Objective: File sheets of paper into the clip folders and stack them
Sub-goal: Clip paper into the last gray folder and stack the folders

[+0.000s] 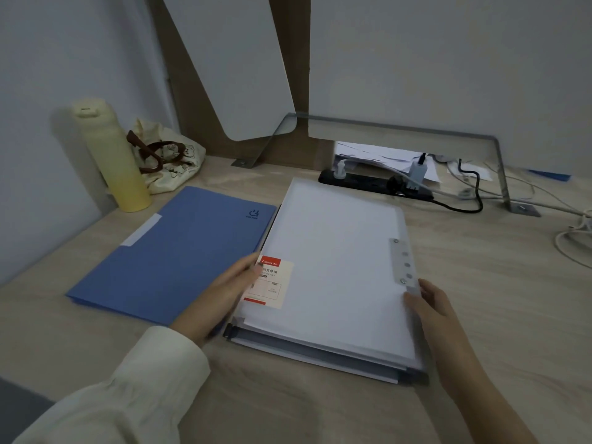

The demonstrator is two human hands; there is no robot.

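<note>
**A:** The clear folder [333, 267] sits near and right of centre on the desk [496, 283], closed over white sheets, on top of a grey folder [320, 350]. That's your stack.

**B:** And you've got a hand on each side. Your left hand [224, 293] lies with its fingers fairly straight, tips resting on the left edge by the label [272, 283]. Your right hand [432, 306] has its thumb over the right edge, just near of the clip strip [404, 264]. Whether the fingers hook underneath, I cannot tell.

**A:** How will it handle?

**B:** Light, I'd judge, and bendy. The thin plastic cover looks slick, so the top folder could skate off the one below. I'd take it by both long edges, as you are now, and keep it flat. The spine side on the left should be the stiffer hold.

**A:** And the sheets?

**B:** They're soft and loose-edged. Tip the folder and they may fan out at the near end if the clip isn't biting.

**A:** Looking wider, the blue folder [179, 254] lies flat and closed just to the left, and your left wrist crosses its near corner.

**B:** Far left there's a yellow bottle [112, 155] upright by a tote bag [169, 161]. At the far edge is a power strip [368, 182] with cables running off right.
</note>
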